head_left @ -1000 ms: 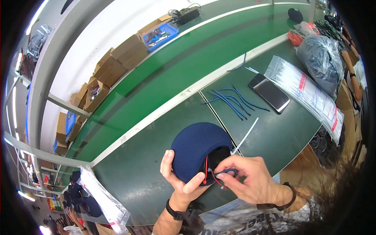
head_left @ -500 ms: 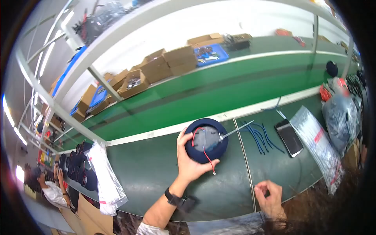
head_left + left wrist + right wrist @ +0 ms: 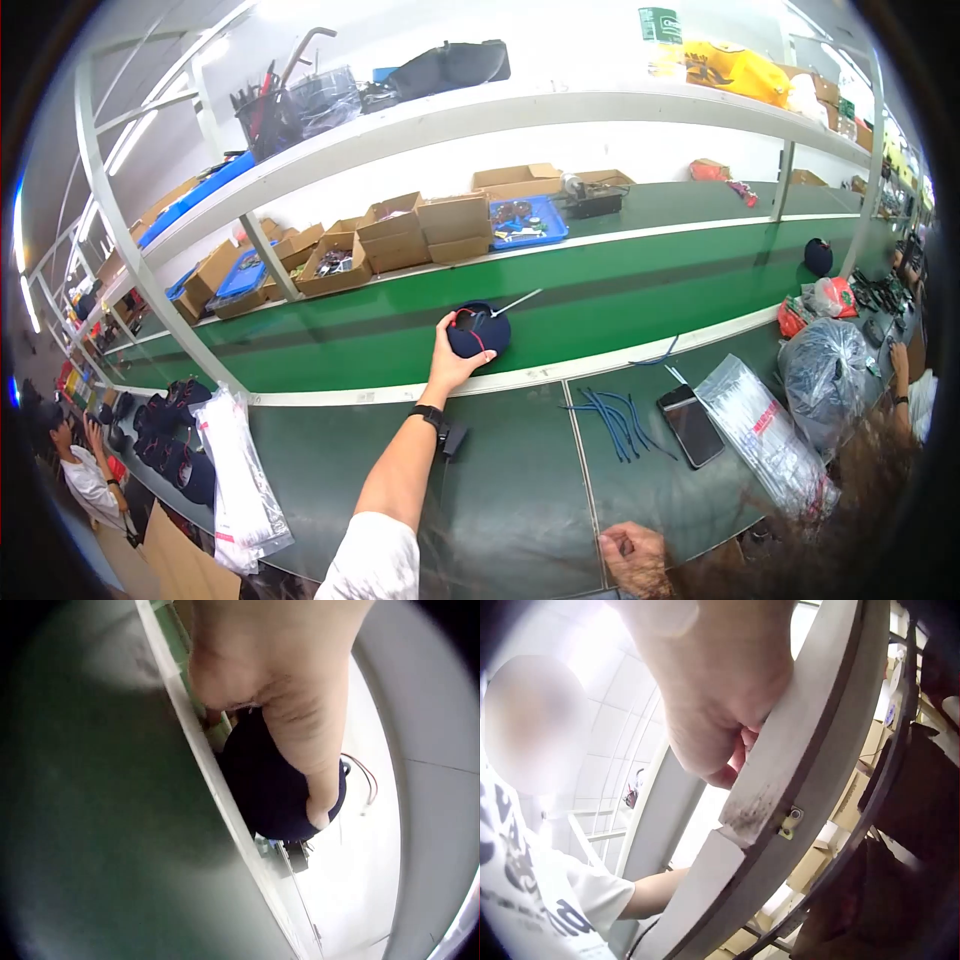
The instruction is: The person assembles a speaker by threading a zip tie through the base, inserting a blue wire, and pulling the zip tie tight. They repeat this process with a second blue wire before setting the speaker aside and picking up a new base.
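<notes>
My left hand (image 3: 452, 364) grips a round navy fabric-covered housing (image 3: 495, 336) out over the green belt, arm stretched forward. The opening of the housing shows red wire (image 3: 478, 341), and a pale cable tie (image 3: 520, 301) sticks out from its edge. In the left wrist view the thumb presses on the dark curved shell (image 3: 262, 787), and a thin wire with a small white connector (image 3: 364, 811) dangles beside it. My right hand (image 3: 635, 560) rests at the front edge of the table, fingers loosely curled, holding nothing.
Dark blue strips (image 3: 615, 425), a phone (image 3: 692, 427) and a bag of cable ties (image 3: 765, 430) lie to the right. Another bag of ties (image 3: 240, 480) and several dark housings (image 3: 170, 440) lie left. Cartons (image 3: 392, 232) stand beyond the belt (image 3: 600, 320), under a shelf (image 3: 560, 105).
The right hand let go of the wires and drew back to the table edge. The left hand carried the housing forward from the table to over the belt. The head view tilted up.
</notes>
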`<state>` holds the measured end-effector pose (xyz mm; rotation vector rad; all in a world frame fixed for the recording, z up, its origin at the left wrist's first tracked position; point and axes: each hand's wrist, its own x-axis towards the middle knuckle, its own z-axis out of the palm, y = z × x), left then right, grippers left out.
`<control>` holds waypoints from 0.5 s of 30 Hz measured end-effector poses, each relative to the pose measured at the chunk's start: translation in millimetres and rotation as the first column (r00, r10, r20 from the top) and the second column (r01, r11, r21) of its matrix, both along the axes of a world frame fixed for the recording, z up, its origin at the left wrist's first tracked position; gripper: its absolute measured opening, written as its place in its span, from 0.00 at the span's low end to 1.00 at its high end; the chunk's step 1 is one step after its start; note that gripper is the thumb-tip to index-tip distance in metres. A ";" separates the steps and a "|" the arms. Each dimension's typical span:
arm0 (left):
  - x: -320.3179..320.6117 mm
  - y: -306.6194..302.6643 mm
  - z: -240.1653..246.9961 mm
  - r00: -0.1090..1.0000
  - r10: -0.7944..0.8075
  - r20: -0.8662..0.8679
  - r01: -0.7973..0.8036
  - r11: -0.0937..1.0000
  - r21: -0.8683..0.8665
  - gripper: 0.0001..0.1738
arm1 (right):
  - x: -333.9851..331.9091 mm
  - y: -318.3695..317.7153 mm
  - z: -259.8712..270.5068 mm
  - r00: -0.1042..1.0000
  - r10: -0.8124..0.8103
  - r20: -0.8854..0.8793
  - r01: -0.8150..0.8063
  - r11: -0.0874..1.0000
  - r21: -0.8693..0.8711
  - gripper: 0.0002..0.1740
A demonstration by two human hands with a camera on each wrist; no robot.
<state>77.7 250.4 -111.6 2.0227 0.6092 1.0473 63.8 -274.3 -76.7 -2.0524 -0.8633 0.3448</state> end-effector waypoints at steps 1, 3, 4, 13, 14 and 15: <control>-9.0 -7.5 8.6 1.000 0.009 -0.024 -0.008 0.999 0.042 0.69 | -1.9 0.1 -2.4 0.992 -0.030 -0.124 0.033 0.999 0.025 0.09; -25.6 -17.7 22.1 0.993 -0.013 -0.118 0.027 0.993 0.112 0.69 | 16.0 6.2 -23.8 0.970 0.011 -0.244 0.029 0.987 0.159 0.07; -39.2 -14.0 22.9 0.982 -0.034 -0.188 0.061 0.988 0.142 0.68 | 25.7 -1.0 -26.0 0.956 0.022 -0.293 0.047 0.973 0.225 0.07; -227.1 -132.8 81.4 0.811 -0.279 -0.515 0.324 0.946 -0.004 0.37 | 184.0 -20.4 73.1 0.957 -0.168 0.238 0.209 0.965 -0.160 0.13; -243.7 -142.0 76.3 0.800 -0.253 -0.544 0.313 0.950 0.019 0.36 | 202.9 -11.5 74.1 0.963 -0.149 0.223 0.201 0.951 -0.236 0.14; -256.9 -151.0 68.6 0.803 -0.247 -0.543 0.293 0.956 -0.001 0.36 | 225.0 1.3 67.9 0.959 -0.097 0.266 0.164 0.955 -0.245 0.14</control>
